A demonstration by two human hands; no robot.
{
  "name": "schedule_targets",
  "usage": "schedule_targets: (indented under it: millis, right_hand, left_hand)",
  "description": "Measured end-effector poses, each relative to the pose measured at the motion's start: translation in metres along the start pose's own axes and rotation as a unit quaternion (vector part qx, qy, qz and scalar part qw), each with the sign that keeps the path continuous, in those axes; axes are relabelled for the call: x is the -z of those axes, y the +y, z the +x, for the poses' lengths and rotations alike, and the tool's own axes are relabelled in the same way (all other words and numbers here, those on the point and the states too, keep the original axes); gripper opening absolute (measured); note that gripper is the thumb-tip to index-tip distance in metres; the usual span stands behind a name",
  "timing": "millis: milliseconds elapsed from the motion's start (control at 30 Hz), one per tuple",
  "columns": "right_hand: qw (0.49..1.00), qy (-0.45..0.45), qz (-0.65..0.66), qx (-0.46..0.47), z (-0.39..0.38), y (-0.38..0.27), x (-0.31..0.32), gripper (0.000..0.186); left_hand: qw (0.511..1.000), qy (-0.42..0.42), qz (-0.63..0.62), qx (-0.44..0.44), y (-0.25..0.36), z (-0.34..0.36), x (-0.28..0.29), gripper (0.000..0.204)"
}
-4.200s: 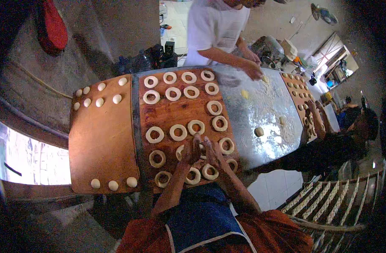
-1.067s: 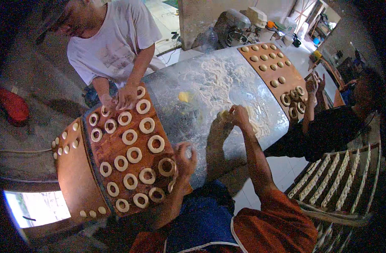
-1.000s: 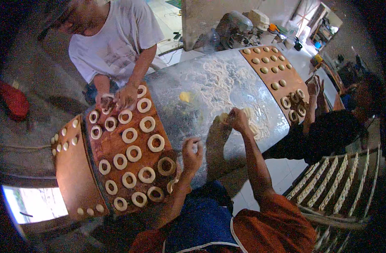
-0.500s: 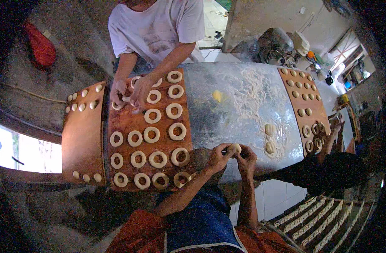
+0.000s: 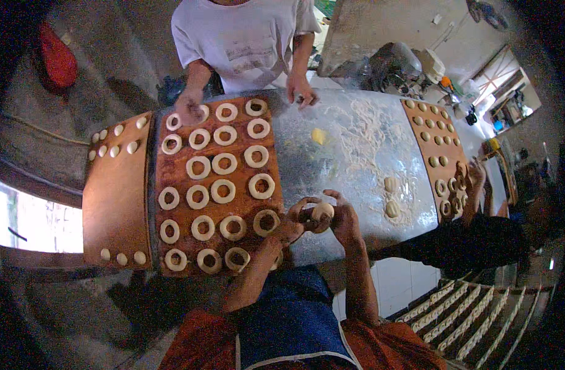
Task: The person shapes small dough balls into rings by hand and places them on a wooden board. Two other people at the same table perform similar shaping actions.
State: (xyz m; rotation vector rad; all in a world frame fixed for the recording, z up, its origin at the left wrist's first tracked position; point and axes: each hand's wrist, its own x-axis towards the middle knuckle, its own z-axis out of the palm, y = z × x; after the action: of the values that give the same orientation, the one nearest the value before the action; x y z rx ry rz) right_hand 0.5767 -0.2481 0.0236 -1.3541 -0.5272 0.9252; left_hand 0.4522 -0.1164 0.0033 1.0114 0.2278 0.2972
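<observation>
Over the table's near edge, a round, pale piece of dough (image 5: 323, 211) is held between my two hands. My left hand (image 5: 296, 223) grips it from the left with curled fingers, and my right hand (image 5: 345, 221) has it from the right, a finger or two lifted away. Whether a hole goes through the dough is hard to make out. Left of my hands lies a brown board (image 5: 177, 169) carrying rows of dough rings (image 5: 224, 191). Two dough balls (image 5: 391, 197) rest on the floured metal table (image 5: 301, 166) to the right.
Across the table a person in a white shirt (image 5: 245, 43) has one hand over the ring board. A second board (image 5: 116, 203) with dough balls stands far left. At right, another person's hand (image 5: 476, 176) works by a third board (image 5: 427, 145). A slatted rack (image 5: 473, 314) sits lower right.
My hands came nearer and slightly left with the dough, fingers opening around it. The person opposite drew one hand off the board to the table edge; a ring now lies where those hands worked.
</observation>
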Motion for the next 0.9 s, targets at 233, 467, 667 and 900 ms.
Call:
schedule_targets:
  millis: [233, 467, 667, 900]
  right_hand:
    - [0.995, 0.095, -0.021, -0.019, 0.016, 0.021, -0.026, 0.057]
    - [0.954, 0.143, -0.259, 0.039, 0.016, -0.01, -0.106, 0.061]
    - [0.956, 0.078, -0.275, -0.06, 0.015, 0.012, -0.126, 0.072]
    - [0.948, 0.094, -0.303, -0.008, -0.001, -0.019, -0.163, 0.062]
  left_hand:
    - [0.978, 0.181, 0.003, -0.105, 0.003, -0.003, 0.013, 0.021]
    - [0.889, 0.185, 0.312, -0.279, -0.016, -0.012, 0.04, 0.025]
    - [0.97, 0.182, 0.074, -0.145, -0.012, -0.026, 0.066, 0.026]
    - [0.973, 0.181, 0.074, -0.123, -0.009, -0.044, 0.088, 0.027]
